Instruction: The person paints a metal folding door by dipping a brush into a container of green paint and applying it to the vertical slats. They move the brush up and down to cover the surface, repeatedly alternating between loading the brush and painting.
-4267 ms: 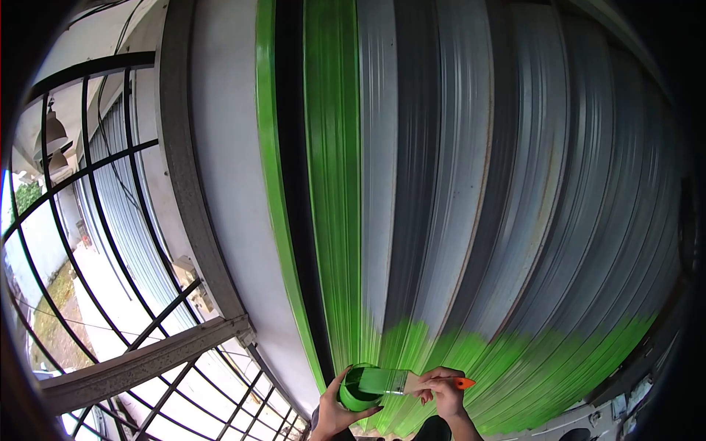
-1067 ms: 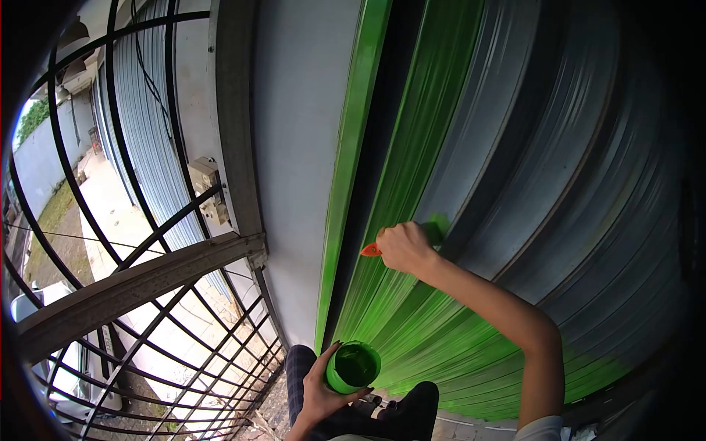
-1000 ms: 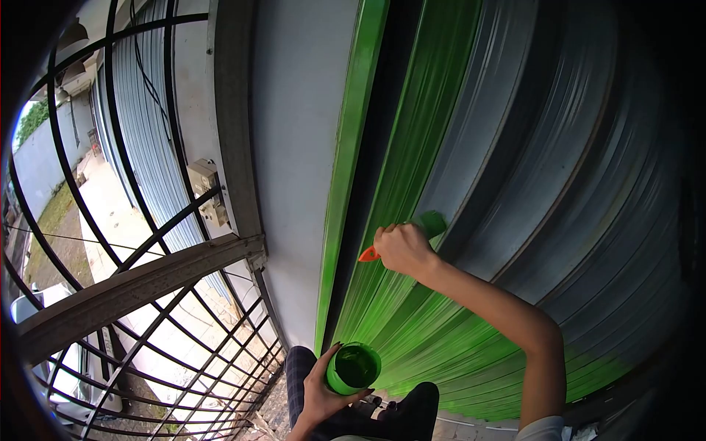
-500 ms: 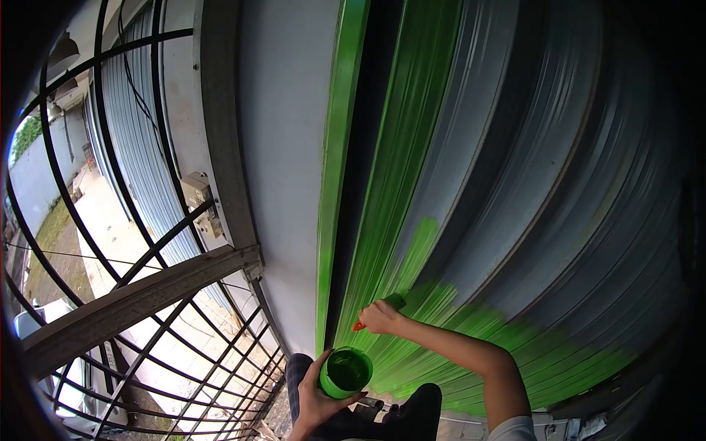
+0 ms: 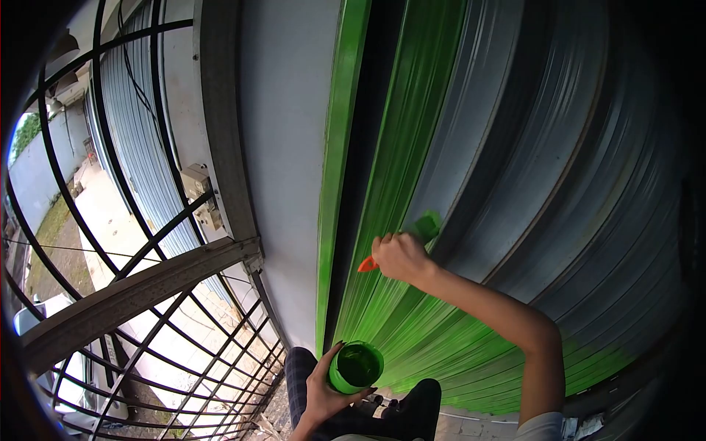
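My right hand is closed round a paintbrush with an orange handle. Its green-coated bristles touch the grey corrugated metal shutter, at the upper end of a fresh green patch. Low in the view, my left hand wraps round a green container of paint, whose open top faces up and shows dark green paint inside. The lower shutter and its leftmost ridge carry bright green paint, while the ribs further right are grey higher up.
A black metal grille with a thick beam stands at the left. Between it and the shutter is a pale wall panel. My knees show below, above a tiled floor. Beyond the grille a white vehicle is visible.
My right hand has moved up the shutter with the paintbrush, to the top of the green patch. The left hand and paint container have shifted slightly right and up.
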A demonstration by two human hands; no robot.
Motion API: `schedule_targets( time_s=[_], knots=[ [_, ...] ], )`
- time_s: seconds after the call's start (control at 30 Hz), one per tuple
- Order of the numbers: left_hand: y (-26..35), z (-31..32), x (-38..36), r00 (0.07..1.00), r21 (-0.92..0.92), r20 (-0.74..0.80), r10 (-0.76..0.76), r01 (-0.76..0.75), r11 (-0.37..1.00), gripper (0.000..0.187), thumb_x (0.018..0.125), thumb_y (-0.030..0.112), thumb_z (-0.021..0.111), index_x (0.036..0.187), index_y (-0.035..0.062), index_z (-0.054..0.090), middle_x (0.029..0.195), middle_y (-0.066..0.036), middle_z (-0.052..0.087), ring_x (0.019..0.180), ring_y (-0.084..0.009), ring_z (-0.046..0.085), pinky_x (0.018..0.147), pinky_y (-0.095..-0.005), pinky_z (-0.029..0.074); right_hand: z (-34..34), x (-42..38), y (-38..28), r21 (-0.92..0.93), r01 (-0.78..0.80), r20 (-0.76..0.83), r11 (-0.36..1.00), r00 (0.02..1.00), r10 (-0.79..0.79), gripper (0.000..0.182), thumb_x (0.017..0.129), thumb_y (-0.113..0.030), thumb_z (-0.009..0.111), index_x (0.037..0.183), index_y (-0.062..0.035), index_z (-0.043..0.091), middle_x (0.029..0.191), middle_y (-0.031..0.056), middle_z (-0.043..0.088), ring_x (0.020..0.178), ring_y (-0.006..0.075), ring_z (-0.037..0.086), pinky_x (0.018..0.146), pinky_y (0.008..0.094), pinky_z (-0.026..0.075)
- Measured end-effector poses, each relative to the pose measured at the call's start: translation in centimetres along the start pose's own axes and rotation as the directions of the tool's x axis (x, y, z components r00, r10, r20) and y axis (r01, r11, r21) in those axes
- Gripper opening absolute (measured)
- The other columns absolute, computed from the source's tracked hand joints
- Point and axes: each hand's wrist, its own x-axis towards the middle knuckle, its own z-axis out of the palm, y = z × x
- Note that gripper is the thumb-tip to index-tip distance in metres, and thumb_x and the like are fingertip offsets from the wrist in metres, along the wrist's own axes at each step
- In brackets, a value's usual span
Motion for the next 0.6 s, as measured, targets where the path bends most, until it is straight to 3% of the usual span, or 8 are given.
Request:
schedule_targets(
  time_s=[0.03,0.1,0.23,0.33,0.43,0.47,0.53,0.6],
  knots=[
    [0.0,0.0,-0.1,1.0,-0.011,-0.001,-0.002,0.002,1.0,0.092,0.053,0.027,0.09,0.128,-0.0029,0.046,0.118,-0.019,0.06,0.107,-0.0262,0.062,0.094,-0.0371,0.048,2.0,-0.9,-1.5,0.024,-0.009,0.043,1.0,0.999,0.008,0.013,0.064,-0.015,0.063,0.057,-0.007,0.057,0.051,0.0064,0.057,0.048,0.0169,0.059,0.041,0.033,0.044],
    [0.1,0.0,-0.1,1.0,-0.035,-0.002,-0.002,0.002,0.999,0.092,0.053,0.028,0.09,0.128,-0.0032,0.047,0.118,-0.019,0.06,0.106,-0.0263,0.062,0.094,-0.037,0.049,6.9,-3.5,-5.5,-0.155,0.058,0.081,0.986,0.996,-0.046,0.011,0.062,-0.015,0.065,0.058,-0.0065,0.059,0.054,0.0063,0.058,0.051,0.0164,0.06,0.042,0.0327,0.045],
    [0.1,-0.2,0.0,1.0,-0.035,-0.01,-0.01,0.009,0.999,0.091,0.053,0.028,0.09,0.127,-0.0033,0.047,0.118,-0.018,0.06,0.107,-0.0266,0.062,0.094,-0.0369,0.049,11.8,-6.8,-11.6,0.299,0.101,0.11,0.949,0.984,-0.14,0.011,0.063,-0.014,0.061,0.06,-0.0054,0.056,0.055,0.0111,0.06,0.048,0.02,0.061,0.042,0.0327,0.046],
    [-0.3,-0.5,-0.1,1.0,-0.023,-0.007,-0.016,0.015,1.0,0.092,0.053,0.028,0.09,0.127,-0.0032,0.047,0.118,-0.018,0.06,0.107,-0.0267,0.062,0.094,-0.0369,0.049,12.7,-7.6,-13.6,0.483,0.105,0.169,0.869,0.963,-0.21,0.013,0.066,-0.016,0.059,0.063,-0.0031,0.057,0.056,0.0121,0.061,0.049,0.0225,0.062,0.042,0.0347,0.047],
    [-0.4,-0.7,-0.1,1.0,-0.024,-0.002,-0.012,0.012,1.0,0.092,0.053,0.027,0.09,0.128,-0.003,0.047,0.119,-0.018,0.059,0.107,-0.0269,0.061,0.094,-0.037,0.049,11.7,-7.7,-11.0,0.467,0.045,0.247,0.883,0.952,-0.179,0.015,0.068,-0.016,0.057,0.067,-0.0011,0.057,0.053,0.0124,0.059,0.048,0.0246,0.062,0.042,0.0355,0.047],
    [-0.7,-0.6,-0.1,1.0,-0.017,-0.002,-0.012,0.012,1.0,0.092,0.053,0.027,0.09,0.128,-0.0029,0.046,0.119,-0.018,0.059,0.107,-0.027,0.061,0.094,-0.037,0.048,11.5,-7.7,-9.4,0.506,-0.005,0.122,0.862,0.99,-0.066,0.014,0.069,-0.015,0.056,0.066,-0.0007,0.056,0.048,0.0104,0.056,0.043,0.024,0.06,0.04,0.036,0.046],
    [-0.9,-0.7,-0.1,1.0,-0.017,0.003,-0.015,0.015,1.0,0.092,0.053,0.027,0.09,0.128,-0.0027,0.046,0.119,-0.018,0.059,0.108,-0.0271,0.061,0.094,-0.0373,0.048,8.2,-6.0,-5.0,0.491,-0.132,0.287,0.861,0.958,-0.017,0.014,0.07,-0.014,0.054,0.063,-0.0016,0.054,0.045,0.009,0.053,0.04,0.0231,0.058,0.038,0.0365,0.046],
    [-0.8,-0.5,0.1,1.0,-0.037,0.01,-0.024,0.024,0.999,0.092,0.053,0.026,0.09,0.128,-0.0023,0.046,0.119,-0.018,0.059,0.108,-0.0272,0.061,0.094,-0.0376,0.048,4.8,-4.5,-1.8,0.439,-0.058,0.189,0.897,0.981,-0.029,0.015,0.071,-0.013,0.053,0.061,-0.0023,0.053,0.044,0.009,0.052,0.039,0.0221,0.057,0.037,0.0362,0.046]
  ],
)
